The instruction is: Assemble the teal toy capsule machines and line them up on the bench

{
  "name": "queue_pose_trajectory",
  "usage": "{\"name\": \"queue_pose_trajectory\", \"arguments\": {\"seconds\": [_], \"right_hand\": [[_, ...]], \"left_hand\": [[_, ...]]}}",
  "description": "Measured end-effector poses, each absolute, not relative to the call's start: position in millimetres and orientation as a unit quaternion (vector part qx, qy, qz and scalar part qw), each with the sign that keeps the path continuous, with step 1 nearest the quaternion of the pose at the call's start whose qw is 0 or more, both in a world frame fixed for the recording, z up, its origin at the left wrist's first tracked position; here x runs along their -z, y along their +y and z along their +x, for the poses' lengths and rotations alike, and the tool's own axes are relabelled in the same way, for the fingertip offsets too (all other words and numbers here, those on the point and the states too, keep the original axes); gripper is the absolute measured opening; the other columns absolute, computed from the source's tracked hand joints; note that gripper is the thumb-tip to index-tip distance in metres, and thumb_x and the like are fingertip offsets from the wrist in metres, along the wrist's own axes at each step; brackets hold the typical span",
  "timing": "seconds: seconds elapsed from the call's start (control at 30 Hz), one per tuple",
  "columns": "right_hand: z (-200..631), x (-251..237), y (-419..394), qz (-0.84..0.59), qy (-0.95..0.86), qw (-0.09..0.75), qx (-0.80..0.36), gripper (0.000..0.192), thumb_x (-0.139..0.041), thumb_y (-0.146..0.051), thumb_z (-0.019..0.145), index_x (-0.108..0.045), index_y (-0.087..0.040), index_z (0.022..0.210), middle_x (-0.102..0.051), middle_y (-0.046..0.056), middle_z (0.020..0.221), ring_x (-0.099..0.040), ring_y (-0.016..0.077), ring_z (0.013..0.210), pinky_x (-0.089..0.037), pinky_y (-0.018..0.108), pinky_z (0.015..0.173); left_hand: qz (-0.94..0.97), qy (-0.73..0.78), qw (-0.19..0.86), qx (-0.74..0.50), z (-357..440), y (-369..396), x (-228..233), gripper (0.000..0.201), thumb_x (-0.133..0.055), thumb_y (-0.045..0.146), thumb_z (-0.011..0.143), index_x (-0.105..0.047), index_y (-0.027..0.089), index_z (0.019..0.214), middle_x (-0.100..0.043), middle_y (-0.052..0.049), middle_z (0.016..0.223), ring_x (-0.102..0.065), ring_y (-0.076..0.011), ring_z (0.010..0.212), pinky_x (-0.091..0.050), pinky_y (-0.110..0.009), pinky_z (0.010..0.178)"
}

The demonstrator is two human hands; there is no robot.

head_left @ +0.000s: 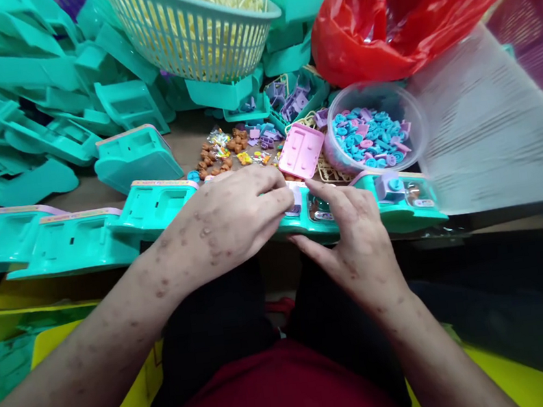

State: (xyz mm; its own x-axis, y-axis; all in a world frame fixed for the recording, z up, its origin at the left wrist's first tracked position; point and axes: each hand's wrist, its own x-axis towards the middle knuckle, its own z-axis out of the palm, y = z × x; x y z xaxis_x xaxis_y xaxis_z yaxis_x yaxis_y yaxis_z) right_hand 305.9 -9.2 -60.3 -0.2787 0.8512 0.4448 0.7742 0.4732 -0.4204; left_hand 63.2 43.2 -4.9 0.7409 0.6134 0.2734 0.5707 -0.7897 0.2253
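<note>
A turquoise plastic toy housing (pixel 306 225) lies at the table's front edge between my hands. My right hand (pixel 358 233) grips it, thumb at the near side and index finger at the far rim, beside a small clear window (pixel 320 208). My left hand (pixel 243 216) reaches over its left part with fingers bent together by a small lavender piece (pixel 295 201); what the fingertips hold is hidden. To the right sits another turquoise housing (pixel 402 205) with a lavender part and a clear window. Similar housings (pixel 82 238) with pale pink top edges line up on the left.
A round clear tub (pixel 419 124) holds blue and pink small parts. Behind the hands lie a pink plate (pixel 301 151) and brown figures (pixel 214 157). A green basket (pixel 203 38), a red plastic bag (pixel 407 18) and piled turquoise parts (pixel 31 74) stand farther back.
</note>
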Motion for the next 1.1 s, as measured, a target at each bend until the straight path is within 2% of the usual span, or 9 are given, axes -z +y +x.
{"name": "queue_pose_trajectory", "arguments": {"seconds": [0.07,0.13,0.27,0.37,0.43,0.6,0.7,0.87,1.1], "right_hand": [[305,60,-10,-0.514,-0.794,0.319,-0.06,0.071,-0.083,-0.039,0.098,-0.054,-0.024,0.161,-0.067,0.015,0.145,-0.059,0.037,0.133,-0.05,0.061,0.118],[304,60,-10,-0.518,-0.791,0.319,-0.06,0.068,-0.083,-0.039,0.098,-0.056,-0.022,0.158,-0.067,0.016,0.144,-0.059,0.0373,0.132,-0.051,0.06,0.117],[302,57,-10,-0.521,-0.79,0.316,-0.066,0.066,-0.082,-0.039,0.098,-0.058,-0.021,0.157,-0.068,0.016,0.142,-0.059,0.0375,0.129,-0.052,0.06,0.115],[302,58,-10,-0.523,-0.788,0.319,-0.063,0.063,-0.081,-0.039,0.099,-0.059,-0.023,0.156,-0.068,0.016,0.142,-0.059,0.0378,0.13,-0.052,0.062,0.116],[302,59,-10,-0.52,-0.787,0.325,-0.059,0.063,-0.081,-0.039,0.099,-0.059,-0.023,0.155,-0.067,0.016,0.142,-0.059,0.0377,0.131,-0.051,0.062,0.116],[303,62,-10,-0.513,-0.789,0.333,-0.055,0.067,-0.085,-0.037,0.096,-0.06,-0.017,0.154,-0.067,0.017,0.141,-0.058,0.0373,0.13,-0.051,0.058,0.117],[302,61,-10,-0.519,-0.787,0.328,-0.059,0.062,-0.083,-0.036,0.097,-0.061,-0.02,0.152,-0.067,0.016,0.141,-0.058,0.0371,0.13,-0.052,0.059,0.116],[301,61,-12,-0.52,-0.784,0.331,-0.066,0.053,-0.081,-0.037,0.098,-0.064,-0.027,0.147,-0.067,0.014,0.14,-0.058,0.0377,0.13,-0.053,0.06,0.114],[302,65,-11,-0.52,-0.783,0.336,-0.067,0.055,-0.083,-0.038,0.097,-0.064,-0.025,0.147,-0.067,0.014,0.142,-0.057,0.0373,0.131,-0.053,0.058,0.116]], "left_hand": [[0.928,0.337,0.069,-0.146,63,36,0,0.028,-0.054,0.027,0.11,-0.078,0.018,0.122,-0.074,-0.014,0.125,-0.069,-0.0328,0.122,-0.057,-0.051,0.106],[0.919,0.358,0.091,-0.136,65,25,-4,0.033,-0.052,0.033,0.111,-0.078,0.02,0.127,-0.072,-0.013,0.122,-0.066,-0.0338,0.121,-0.055,-0.053,0.106],[0.894,0.413,0.123,-0.123,73,3,-6,0.046,-0.049,0.042,0.113,-0.071,0.016,0.144,-0.07,-0.015,0.126,-0.063,-0.0367,0.123,-0.05,-0.06,0.112],[0.887,0.431,0.115,-0.117,75,-2,-5,0.047,-0.049,0.045,0.112,-0.07,0.018,0.145,-0.068,-0.016,0.128,-0.061,-0.0389,0.123,-0.049,-0.064,0.109],[0.892,0.422,0.109,-0.12,72,0,-5,0.043,-0.049,0.044,0.112,-0.071,0.021,0.141,-0.066,-0.015,0.129,-0.06,-0.0387,0.123,-0.048,-0.064,0.107],[0.887,0.415,0.131,-0.157,67,2,-5,0.037,-0.049,0.038,0.113,-0.073,0.019,0.134,-0.066,-0.014,0.125,-0.06,-0.0348,0.123,-0.048,-0.059,0.11],[0.878,0.439,0.125,-0.148,72,-6,-4,0.04,-0.049,0.043,0.113,-0.072,0.02,0.138,-0.067,-0.014,0.125,-0.06,-0.0361,0.122,-0.046,-0.061,0.109],[0.865,0.468,0.121,-0.135,85,-19,-2,0.043,-0.057,0.047,0.11,-0.068,0.021,0.142,-0.067,-0.016,0.133,-0.058,-0.0386,0.123,-0.047,-0.063,0.105],[0.86,0.476,0.127,-0.13,88,-15,-2,0.043,-0.061,0.042,0.106,-0.067,0.021,0.143,-0.061,-0.018,0.147,-0.057,-0.0403,0.133,-0.047,-0.063,0.107]]}}
